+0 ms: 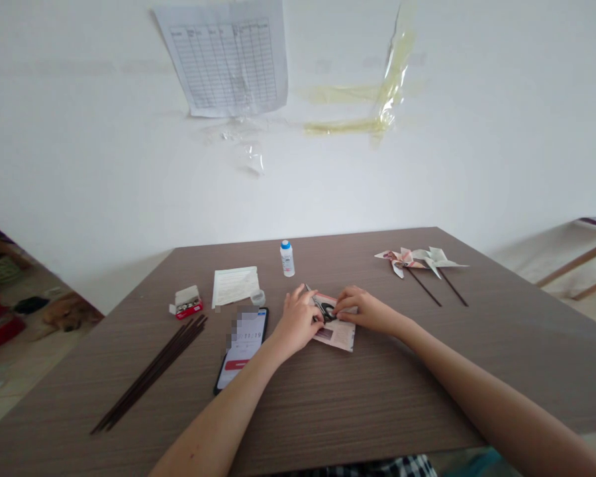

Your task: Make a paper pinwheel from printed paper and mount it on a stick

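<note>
A sheet of printed paper [338, 336] lies slanted on the table under my two hands. On it is a pair of scissors [326, 310] with black handle loops, its blades pointing up and left. My left hand [298, 318] curls over the left side, its fingers round the blades and the thumb by the handle. From the right, my right hand [365, 310] reaches in with bent fingers, their tips closed at the handle loops. Fingers partly hide both paper and scissors.
A black phone [241, 351] lies left of my left forearm. Further left are dark sticks [151, 371] and a small red box [189, 305]. Behind stand a blue-capped bottle [287, 258] and papers [236, 285]. Two paper pinwheels [402, 258] rest at the right, before the wall.
</note>
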`<state>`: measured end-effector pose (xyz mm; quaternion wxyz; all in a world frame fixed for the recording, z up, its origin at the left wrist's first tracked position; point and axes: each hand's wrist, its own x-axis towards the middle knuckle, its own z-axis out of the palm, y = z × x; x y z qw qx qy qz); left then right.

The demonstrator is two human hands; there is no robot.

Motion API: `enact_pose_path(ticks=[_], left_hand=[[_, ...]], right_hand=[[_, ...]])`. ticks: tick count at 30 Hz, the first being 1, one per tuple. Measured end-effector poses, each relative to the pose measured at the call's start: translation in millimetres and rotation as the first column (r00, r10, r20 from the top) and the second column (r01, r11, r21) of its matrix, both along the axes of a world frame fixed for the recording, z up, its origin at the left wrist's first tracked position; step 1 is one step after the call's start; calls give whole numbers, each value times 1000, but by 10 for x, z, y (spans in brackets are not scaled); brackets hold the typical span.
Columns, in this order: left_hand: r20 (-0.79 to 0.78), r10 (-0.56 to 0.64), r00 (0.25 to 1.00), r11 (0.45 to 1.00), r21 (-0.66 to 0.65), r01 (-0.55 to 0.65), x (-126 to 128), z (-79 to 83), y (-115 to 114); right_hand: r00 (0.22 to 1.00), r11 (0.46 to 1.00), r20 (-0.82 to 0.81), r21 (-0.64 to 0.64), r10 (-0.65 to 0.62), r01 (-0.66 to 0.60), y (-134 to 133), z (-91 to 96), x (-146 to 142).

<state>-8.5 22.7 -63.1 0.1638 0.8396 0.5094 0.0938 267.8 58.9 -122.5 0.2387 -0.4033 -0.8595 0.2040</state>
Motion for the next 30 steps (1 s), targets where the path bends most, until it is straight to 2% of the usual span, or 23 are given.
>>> enact_pose_path(ticks=[9, 16, 20, 26, 30], left_hand=[[-33, 22, 999, 1000, -9, -23, -138, -25, 73], [-106, 25, 994, 1000, -5, -26, -186, -60, 84], [-128, 58, 990, 998, -8, -59, -167, -15, 59], [-174, 127, 977, 991, -22, -132, -129, 111, -8], [-199, 143, 970, 988, -19, -150, -133, 161, -39]], right_hand=[[997, 998, 68, 45, -43, 40, -67, 32, -46], [963, 977, 170, 85, -207, 195, -31, 106, -20], [943, 964, 209, 117, -260, 240, -29, 153, -22], [934, 970, 262, 84, -242, 228, -131, 204, -154], [897, 953, 322, 89, -303, 290, -204, 276, -203]])
